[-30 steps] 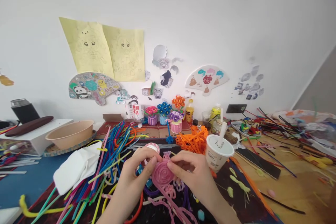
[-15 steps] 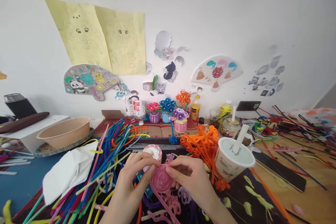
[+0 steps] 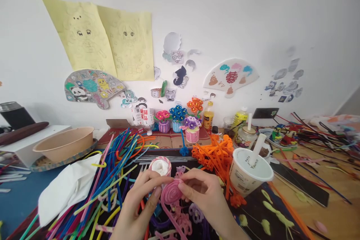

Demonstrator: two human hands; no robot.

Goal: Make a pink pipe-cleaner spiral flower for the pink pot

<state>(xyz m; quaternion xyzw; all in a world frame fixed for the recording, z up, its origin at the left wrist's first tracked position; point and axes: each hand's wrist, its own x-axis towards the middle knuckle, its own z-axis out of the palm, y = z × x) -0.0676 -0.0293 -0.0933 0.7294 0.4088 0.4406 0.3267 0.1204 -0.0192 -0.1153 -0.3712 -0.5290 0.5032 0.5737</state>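
Note:
A flat pink spiral coil of pipe cleaner [image 3: 171, 192] is pinched at its upper edge between my two hands, its loose tail running down towards me. My left hand [image 3: 143, 198] grips the coil's upper left side with thumb and fingers. On the right rim, the thumb and index finger of my right hand [image 3: 201, 193] press together. Just behind my left fingers stands a small pink-and-white rimmed cup [image 3: 160, 165] with white stuffing in it. Beneath the coil lie pink looped pipe-cleaner pieces [image 3: 182, 221] and a lilac looped flower [image 3: 196, 212].
Loose coloured pipe cleaners [image 3: 112, 168] spread on the left beside white tissue [image 3: 70, 187]. Orange pipe-cleaner flowers [image 3: 215, 153] and a lidded drink cup with a straw [image 3: 250, 172] stand right. Small flower pots [image 3: 192, 135] line the back. A dark phone [image 3: 300, 183] lies at right.
The coil has tilted, showing a flatter oval, and my fingers have shifted slightly along its upper edge. The whole view has moved a little, with the left-side things sliding further left.

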